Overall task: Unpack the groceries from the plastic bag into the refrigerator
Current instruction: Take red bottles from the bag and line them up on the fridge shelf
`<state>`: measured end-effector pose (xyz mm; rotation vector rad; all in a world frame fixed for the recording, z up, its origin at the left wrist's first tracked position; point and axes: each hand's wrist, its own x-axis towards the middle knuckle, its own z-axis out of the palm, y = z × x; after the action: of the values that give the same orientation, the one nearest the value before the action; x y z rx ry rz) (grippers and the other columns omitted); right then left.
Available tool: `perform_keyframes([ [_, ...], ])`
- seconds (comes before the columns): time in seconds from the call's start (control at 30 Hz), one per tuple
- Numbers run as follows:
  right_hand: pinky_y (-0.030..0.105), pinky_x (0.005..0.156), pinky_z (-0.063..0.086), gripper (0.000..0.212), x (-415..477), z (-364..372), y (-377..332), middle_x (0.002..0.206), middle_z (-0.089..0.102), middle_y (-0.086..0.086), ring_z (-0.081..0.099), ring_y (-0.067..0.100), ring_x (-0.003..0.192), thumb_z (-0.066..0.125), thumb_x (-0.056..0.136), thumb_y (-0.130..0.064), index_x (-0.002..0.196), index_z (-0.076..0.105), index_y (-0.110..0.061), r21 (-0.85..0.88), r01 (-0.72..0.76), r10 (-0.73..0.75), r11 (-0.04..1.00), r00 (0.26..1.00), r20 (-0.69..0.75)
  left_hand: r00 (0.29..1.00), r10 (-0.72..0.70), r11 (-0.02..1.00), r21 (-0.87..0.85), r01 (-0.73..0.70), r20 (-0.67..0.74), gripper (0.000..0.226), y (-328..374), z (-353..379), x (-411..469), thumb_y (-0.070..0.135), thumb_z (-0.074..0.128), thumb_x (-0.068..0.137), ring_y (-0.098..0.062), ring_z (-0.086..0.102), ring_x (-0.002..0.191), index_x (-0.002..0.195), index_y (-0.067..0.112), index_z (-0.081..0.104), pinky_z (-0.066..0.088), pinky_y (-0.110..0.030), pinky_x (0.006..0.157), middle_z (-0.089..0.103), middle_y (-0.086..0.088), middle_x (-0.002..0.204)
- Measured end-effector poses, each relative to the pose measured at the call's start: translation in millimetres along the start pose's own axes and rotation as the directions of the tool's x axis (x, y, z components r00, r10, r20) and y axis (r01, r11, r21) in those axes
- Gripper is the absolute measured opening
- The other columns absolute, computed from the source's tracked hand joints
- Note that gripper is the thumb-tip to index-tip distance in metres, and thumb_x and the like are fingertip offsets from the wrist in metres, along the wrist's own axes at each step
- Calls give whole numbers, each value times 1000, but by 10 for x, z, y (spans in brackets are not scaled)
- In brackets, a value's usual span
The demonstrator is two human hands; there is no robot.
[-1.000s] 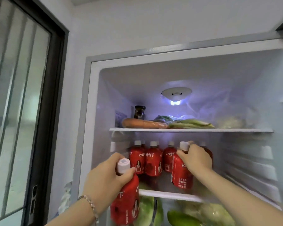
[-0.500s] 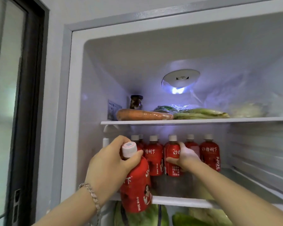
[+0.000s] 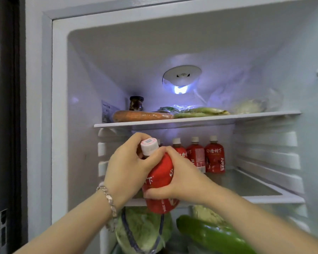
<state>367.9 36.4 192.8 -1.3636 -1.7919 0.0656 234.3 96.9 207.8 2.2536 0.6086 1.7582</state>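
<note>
head view | 1 camera | faces forward, slightly upward into open refrigerator (image 3: pixel 59 107) | close range

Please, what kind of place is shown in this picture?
Probably a home kitchen, at an open refrigerator: lit shelves, red juice bottles in a row, a carrot above.

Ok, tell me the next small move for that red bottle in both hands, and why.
Probably ease the red bottle forward and stand it on the middle shelf in front of the row of bottles. Both the left hand and right hand grip it, tilted, at the shelf's front edge, and the shelf floor ahead looks bare.
</note>
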Motion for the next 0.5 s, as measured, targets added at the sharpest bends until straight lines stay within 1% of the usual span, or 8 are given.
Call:
perform_keyframes([
  [0.07, 21, 82, 50, 74, -57, -32, 32, 102, 64, -17, 62, -1, 93, 87, 49, -41, 111, 47, -39, -90, -36, 20, 995, 985, -173, 996, 32, 998, 59, -37, 88, 35, 58, 55, -24, 67, 54, 72, -6, 62, 77, 88, 36, 52, 51, -35, 73, 66, 12, 82],
  [0.13, 27, 86, 50, 77, -104, -145, 132, 104, 62, -16, 61, 6, 97, 85, 48, -46, 114, 46, -39, -165, -122, 72, 979, 958, -278, 978, 45, 967, 238, -94, 205, 31, -18, 112, -58, 58, 44, 85, -10, 60, 93, 105, 36, 52, 46, -30, 82, 64, 12, 100],
  [0.17, 29, 87, 50, 77, -125, -213, 192, 106, 62, -14, 60, 9, 100, 84, 49, -47, 115, 45, -38, -187, -177, 108, 966, 938, -328, 965, 41, 929, 347, -132, 258, 34, -97, 146, -79, 53, 41, 89, -12, 59, 99, 113, 31, 53, 44, -29, 85, 61, 11, 108],
  [0.23, 35, 88, 50, 78, -121, -327, 348, 109, 62, -7, 60, 16, 103, 84, 52, -47, 118, 46, -32, -210, -283, 178, 936, 893, -413, 933, -28, 866, 475, -156, 359, 36, -337, 223, -146, 47, 42, 93, -11, 56, 107, 119, 26, 55, 41, -26, 91, 58, 10, 117],
  [0.3, 38, 87, 51, 79, -58, -405, 525, 112, 63, -1, 61, 22, 106, 84, 54, -48, 120, 47, -25, -210, -372, 241, 904, 850, -468, 894, -147, 865, 493, -91, 423, 35, -553, 284, -234, 46, 42, 93, -7, 54, 111, 118, 27, 59, 42, -24, 92, 57, 14, 121],
  [0.37, 38, 87, 51, 83, 56, -474, 712, 114, 63, 2, 60, 24, 107, 83, 55, -49, 124, 45, -21, -216, -437, 291, 873, 822, -489, 879, -193, 857, 511, -66, 437, 41, -678, 331, -305, 52, 33, 90, -6, 56, 105, 107, 31, 64, 44, -25, 84, 62, 16, 114],
  [0.43, 37, 88, 50, 84, 190, -516, 904, 115, 62, 6, 60, 25, 107, 82, 59, -48, 125, 41, -17, -249, -477, 343, 843, 833, -433, 894, -145, 839, 531, -116, 424, 55, -756, 376, -334, 56, 20, 79, -3, 56, 100, 99, 33, 65, 38, -23, 73, 64, 19, 107],
  [0.5, 38, 91, 49, 83, 312, -512, 1071, 122, 58, 12, 57, 27, 110, 79, 67, -47, 128, 34, -12, -231, -516, 421, 825, 834, -357, 894, -125, 847, 515, -130, 431, 68, -783, 387, -317, 60, 9, 68, 0, 54, 100, 100, 36, 65, 34, -20, 72, 62, 22, 107],
])
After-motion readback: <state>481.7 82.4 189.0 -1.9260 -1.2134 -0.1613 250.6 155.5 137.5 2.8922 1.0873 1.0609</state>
